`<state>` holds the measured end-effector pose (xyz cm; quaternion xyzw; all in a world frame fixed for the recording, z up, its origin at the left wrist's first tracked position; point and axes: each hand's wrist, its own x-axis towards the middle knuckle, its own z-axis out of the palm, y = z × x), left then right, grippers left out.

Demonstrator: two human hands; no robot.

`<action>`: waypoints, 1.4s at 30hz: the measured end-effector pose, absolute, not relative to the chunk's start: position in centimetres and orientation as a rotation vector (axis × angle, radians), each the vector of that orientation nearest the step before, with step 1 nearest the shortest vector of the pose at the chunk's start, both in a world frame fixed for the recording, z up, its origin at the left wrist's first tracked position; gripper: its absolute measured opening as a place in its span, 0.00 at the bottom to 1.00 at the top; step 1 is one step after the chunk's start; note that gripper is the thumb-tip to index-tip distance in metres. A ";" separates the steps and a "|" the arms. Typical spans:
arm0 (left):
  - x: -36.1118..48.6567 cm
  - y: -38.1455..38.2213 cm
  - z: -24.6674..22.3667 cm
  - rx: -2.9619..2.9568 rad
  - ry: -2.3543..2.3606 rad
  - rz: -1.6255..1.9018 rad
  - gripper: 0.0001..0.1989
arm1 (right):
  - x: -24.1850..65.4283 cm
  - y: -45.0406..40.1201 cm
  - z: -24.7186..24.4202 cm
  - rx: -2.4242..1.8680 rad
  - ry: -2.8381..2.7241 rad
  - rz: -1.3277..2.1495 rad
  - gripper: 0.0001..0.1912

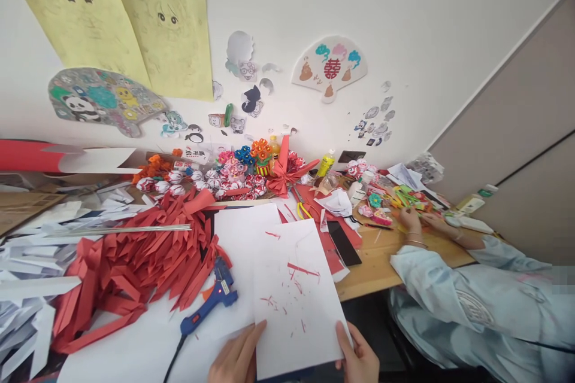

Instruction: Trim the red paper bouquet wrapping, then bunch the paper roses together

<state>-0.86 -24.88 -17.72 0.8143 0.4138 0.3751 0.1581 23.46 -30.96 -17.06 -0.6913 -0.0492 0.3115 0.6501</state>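
A white sheet of paper [291, 311] lies over the near part of the table, with thin red paper scraps [303, 269] scattered on it. My right hand [358, 353] pinches the sheet's lower right edge, thumb on top and fingers beneath. At the lower left edge, my left hand [238, 353] holds the sheet with its fingers close together; its thumb is hidden. Just left of the sheet, a blue glue gun [209, 299] rests on larger white paper [236, 233], a small light showing on its body. Yellow-handled scissors [303, 209] are beyond the sheet's far edge.
Folded red paper strips [148, 251] and white strips [27, 287] pile up on the left. Paper flowers [251, 158] and bottles [326, 163] line the wall. A black phone [344, 243] lies right of the sheet. A co-worker's hands [411, 221] handle colourful pieces at right.
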 end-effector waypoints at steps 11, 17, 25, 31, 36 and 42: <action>0.4 -24.6 -16.4 2.317 1.294 0.982 0.36 | 21.8 -29.8 -16.2 -1.644 -0.161 0.612 0.37; 2.0 -23.4 -14.4 2.586 1.134 0.884 0.40 | 19.8 -28.9 -14.2 -1.778 -0.304 0.495 0.38; 2.3 -22.9 -14.3 2.706 0.996 0.801 0.41 | 17.7 -28.5 -12.8 -1.882 -0.605 0.044 0.26; 1.7 -22.9 -14.7 2.716 1.032 0.800 0.40 | 16.8 -27.8 -12.5 -1.654 -0.827 -0.046 0.13; 1.3 -23.1 -15.4 2.673 1.167 0.820 0.37 | 17.0 -27.8 -13.7 -1.540 -1.061 0.143 0.15; 1.0 -22.6 -15.8 2.767 1.086 0.825 0.34 | 16.4 -28.0 -15.2 -1.536 -1.299 0.240 0.20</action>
